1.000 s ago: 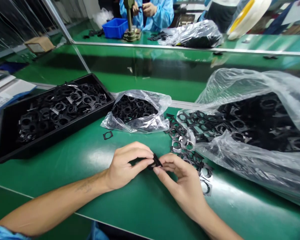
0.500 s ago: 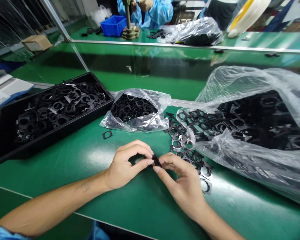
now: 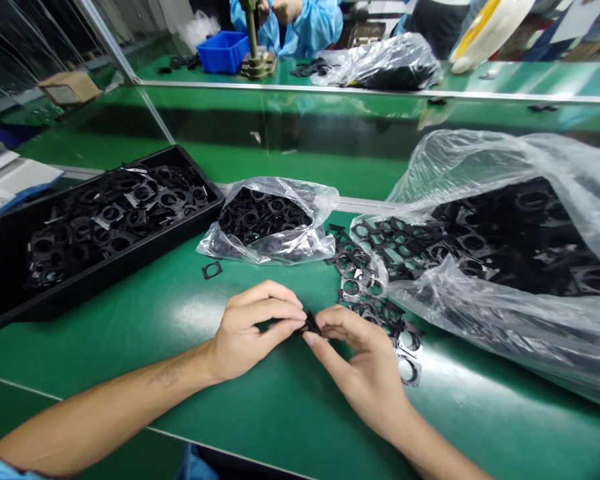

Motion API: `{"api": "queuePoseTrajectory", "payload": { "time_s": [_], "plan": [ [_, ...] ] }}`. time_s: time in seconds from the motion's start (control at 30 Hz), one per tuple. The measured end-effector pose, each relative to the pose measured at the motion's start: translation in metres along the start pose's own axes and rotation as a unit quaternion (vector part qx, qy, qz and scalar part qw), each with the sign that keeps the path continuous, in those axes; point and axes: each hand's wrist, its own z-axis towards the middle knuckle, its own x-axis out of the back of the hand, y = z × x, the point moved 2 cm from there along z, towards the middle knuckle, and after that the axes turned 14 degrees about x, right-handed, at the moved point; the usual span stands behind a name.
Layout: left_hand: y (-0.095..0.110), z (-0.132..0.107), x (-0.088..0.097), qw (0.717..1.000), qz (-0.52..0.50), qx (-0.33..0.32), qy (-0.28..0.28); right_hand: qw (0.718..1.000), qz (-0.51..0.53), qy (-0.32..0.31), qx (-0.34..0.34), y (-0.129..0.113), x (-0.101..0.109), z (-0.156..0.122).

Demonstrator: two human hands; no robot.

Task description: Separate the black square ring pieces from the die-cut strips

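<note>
Between left hand (image 3: 254, 330) and right hand (image 3: 364, 363), seemingly one part (image 3: 313, 324) is pinched.

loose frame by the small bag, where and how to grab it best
Probably best to pinch the frame by two opposite outer edges, coming from above and the near side: it lies flat, looks thin and has a round hole in its middle. The bag lies just beyond it. The left hand is nearer, but it grips a black part.
</note>
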Motion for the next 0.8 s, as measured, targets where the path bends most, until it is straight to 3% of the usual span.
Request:
{"api": "queuePoseTrajectory", "payload": {
  "time_s": [0.37,0.63,0.8],
  "plan": [
    [0.0025,-0.0011,0.0013,0.999,0.034,-0.037,0.004,1.0,0.003,0.001,0.021,-0.0025,-0.0002,0.0001],
    [0.0013,0.0002,0.0014,0.999,0.04,-0.025,-0.025,1.0,-0.009,0.001,0.019,-0.0013,0.0001,0.0008],
    [0.0008,0.0006,0.0001,0.999,0.009,0.025,-0.036,0.999,-0.02,-0.012,0.043,0.0014,-0.0001,0.0012]
  ]
}}
